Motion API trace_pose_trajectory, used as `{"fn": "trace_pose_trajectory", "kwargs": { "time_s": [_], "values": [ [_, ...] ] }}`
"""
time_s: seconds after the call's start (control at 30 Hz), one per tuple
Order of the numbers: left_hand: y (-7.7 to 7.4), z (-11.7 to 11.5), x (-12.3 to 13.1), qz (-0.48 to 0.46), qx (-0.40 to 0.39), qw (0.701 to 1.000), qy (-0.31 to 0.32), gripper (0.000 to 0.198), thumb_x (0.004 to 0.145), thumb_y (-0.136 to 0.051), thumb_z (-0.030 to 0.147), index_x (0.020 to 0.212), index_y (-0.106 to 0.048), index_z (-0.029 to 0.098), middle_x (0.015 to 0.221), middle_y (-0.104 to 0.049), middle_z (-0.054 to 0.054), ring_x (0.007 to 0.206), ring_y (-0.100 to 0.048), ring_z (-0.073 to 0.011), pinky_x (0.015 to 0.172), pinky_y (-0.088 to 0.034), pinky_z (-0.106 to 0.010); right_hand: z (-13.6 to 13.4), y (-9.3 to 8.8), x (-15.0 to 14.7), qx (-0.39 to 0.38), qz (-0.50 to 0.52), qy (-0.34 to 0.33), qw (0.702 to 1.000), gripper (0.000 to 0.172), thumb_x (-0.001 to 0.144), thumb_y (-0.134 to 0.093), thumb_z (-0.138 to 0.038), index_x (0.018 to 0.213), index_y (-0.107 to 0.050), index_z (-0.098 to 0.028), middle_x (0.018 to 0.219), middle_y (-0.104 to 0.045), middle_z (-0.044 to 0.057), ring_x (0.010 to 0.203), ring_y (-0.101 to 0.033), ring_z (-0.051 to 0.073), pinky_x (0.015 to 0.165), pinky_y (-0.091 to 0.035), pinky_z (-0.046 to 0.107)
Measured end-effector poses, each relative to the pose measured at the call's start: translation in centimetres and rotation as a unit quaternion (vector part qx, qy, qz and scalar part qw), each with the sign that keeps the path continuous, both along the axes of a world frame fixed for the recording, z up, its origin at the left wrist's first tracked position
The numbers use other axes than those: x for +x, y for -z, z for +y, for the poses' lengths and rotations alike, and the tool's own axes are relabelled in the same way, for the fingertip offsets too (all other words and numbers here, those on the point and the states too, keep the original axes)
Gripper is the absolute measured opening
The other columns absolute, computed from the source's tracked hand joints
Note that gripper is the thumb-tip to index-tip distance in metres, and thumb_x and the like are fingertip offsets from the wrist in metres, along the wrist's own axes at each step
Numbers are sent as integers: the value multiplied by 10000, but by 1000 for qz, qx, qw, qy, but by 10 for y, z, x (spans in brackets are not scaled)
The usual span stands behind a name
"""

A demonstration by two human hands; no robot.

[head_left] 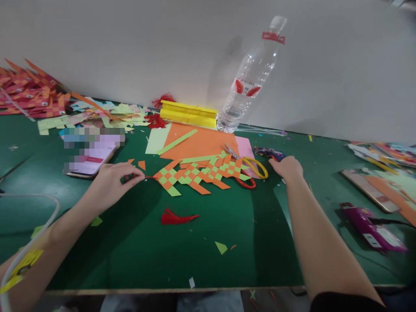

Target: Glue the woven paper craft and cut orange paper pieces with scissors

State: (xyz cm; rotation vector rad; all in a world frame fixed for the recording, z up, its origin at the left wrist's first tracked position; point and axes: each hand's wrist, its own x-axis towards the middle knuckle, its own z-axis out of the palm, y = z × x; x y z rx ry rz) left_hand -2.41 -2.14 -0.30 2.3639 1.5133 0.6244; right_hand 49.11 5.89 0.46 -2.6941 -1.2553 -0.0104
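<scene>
My left hand [113, 184] is closed in a pinch on a thin red cord [149, 177] at the left tip of a woven paper fish [191, 174], made of orange and light green strips. The fish lies on the table, its right part beside the scissors [250, 167] with yellow and red handles. At the right, my right hand [287, 168] is closed around the near end of a dark blue tool [271, 153]; its kind is unclear and the fingers are partly hidden. A red tassel [177, 216] lies just below the fish.
Orange paper [201, 141] lies behind the fish. A leaning plastic bottle [248, 82] and folded yellow paper [188, 113] stand by the wall. Phones [94, 154] lie on both sides, with a purple power bank [373, 227] at right. Woven red-orange pieces [32, 93] fill the left back.
</scene>
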Motion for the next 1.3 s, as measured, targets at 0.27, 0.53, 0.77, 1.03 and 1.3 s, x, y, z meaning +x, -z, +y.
{"fn": "trace_pose_trajectory", "kwargs": {
  "time_s": [0.27, 0.53, 0.77, 1.03, 1.3],
  "values": [
    [4, 2, 1, 10, 3, 1000, -12, 267, 897, -521, 424, 863, -679, 212, 816, -709, -21, 666, -577, -163, 660, -393, -284, -14, -29, -37, 130, -26, -47, 990, 564, 779, -590, -390, 1248, -461, -104, 1157, -619, 225, 1084, -600, 373, 911, -474, 478],
    [6, 2, 1, 6, 12, 1000, -13, 247, 871, -533, 421, 832, -679, 226, 715, -680, -10, 597, -556, -154, 629, -387, -285, -32, -22, -114, 307, -47, -308, 899, 509, 821, -567, -444, 1218, -491, -135, 1132, -619, 198, 1046, -599, 348, 893, -475, 520],
    [7, 4, 1, 10, 13, 1000, -13, 225, 864, -541, 394, 812, -675, 221, 683, -655, -5, 589, -544, -151, 626, -371, -280, -55, 0, -190, 277, -55, -491, 824, 484, 941, -437, -416, 1305, -436, -97, 1100, -620, 219, 1066, -593, 366, 890, -493, 557],
    [6, 4, 2, 15, 15, 999, -28, 258, 853, -538, 413, 775, -677, 210, 641, -637, 1, 565, -538, -149, 617, -376, -282, -60, 19, -224, 260, -64, -539, 799, 474, 983, -341, -341, 1379, -389, -84, 1160, -617, 226, 1045, -595, 345, 898, -497, 532],
    [5, 6, 4, -1, 30, 999, -43, 287, 839, -528, 423, 734, -668, 195, 601, -613, 9, 534, -519, -133, 590, -377, -275, -30, 12, -199, 278, -169, -548, 771, 525, 984, -346, -375, 1392, -392, -48, 1234, -591, 232, 1090, -566, 318, 938, -451, 498]
  ]
}}
